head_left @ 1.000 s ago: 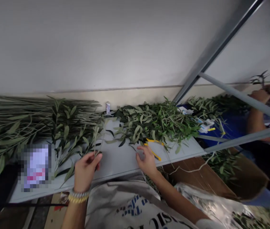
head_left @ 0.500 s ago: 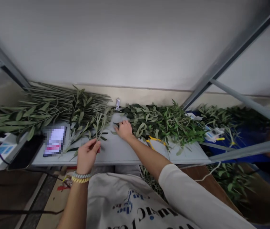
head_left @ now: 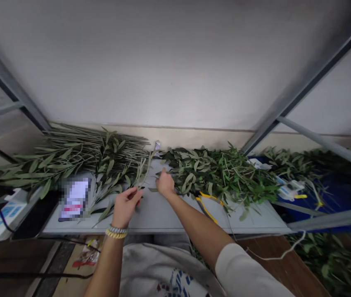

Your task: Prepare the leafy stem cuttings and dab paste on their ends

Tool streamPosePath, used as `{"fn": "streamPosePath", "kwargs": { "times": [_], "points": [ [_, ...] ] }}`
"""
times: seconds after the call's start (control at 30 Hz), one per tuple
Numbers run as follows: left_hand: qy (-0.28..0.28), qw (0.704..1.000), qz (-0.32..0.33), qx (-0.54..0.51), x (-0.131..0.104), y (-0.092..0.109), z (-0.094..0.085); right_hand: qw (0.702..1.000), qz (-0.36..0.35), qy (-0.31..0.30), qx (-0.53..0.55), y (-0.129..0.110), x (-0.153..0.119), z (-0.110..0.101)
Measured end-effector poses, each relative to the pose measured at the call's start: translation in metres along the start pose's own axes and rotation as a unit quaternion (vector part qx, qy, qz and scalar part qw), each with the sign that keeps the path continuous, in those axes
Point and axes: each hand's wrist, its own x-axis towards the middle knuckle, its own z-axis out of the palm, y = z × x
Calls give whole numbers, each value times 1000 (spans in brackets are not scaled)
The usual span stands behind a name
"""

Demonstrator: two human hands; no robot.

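Note:
Near the middle of the grey table [head_left: 169,214], my left hand [head_left: 128,204] pinches the lower end of a thin leafy sprig [head_left: 141,171] that stands up from its fingertips. My right hand [head_left: 165,181] is just to the right, over the table, with its fingers curled together; anything inside them is too small or hidden to name. A heap of green leafy cuttings [head_left: 206,167] lies to the right of it. Left of my left hand is a larger pile of long stems with leaves [head_left: 79,150].
A phone [head_left: 74,198] lies at the table's left. Yellow-handled pliers [head_left: 209,202] rest at the right front. Metal frame bars [head_left: 305,78] slant up on both sides. A small wrapped item [head_left: 157,145] stands at the back edge. More branches [head_left: 330,255] are below right.
The view has shifted, so the table sits lower in it. My left hand has come nearer to my right hand, still pinching the sprig. The fingers of my right hand have drawn in.

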Motion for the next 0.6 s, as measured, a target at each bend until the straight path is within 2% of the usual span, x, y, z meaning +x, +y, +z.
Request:
{"fn": "streamPosePath", "kwargs": {
  "times": [0.13,0.33,0.4,0.5,0.53,0.6],
  "points": [
    [5,1000,-11,-12,8,0,0,982,14,27,187,3,-4,-18],
    [-14,998,7,-58,12,8,7,898,20,16,438,8,-26,-52],
    [-35,997,16,-74,10,12,10,843,29,-32,535,10,-41,-62],
    [-54,996,24,-72,5,17,12,715,93,-133,680,15,-67,-65],
    [-55,996,26,-67,4,19,13,687,122,-150,701,17,-74,-63],
    [-49,997,33,-54,2,21,14,676,169,-152,701,21,-86,-59]
  ]
}}
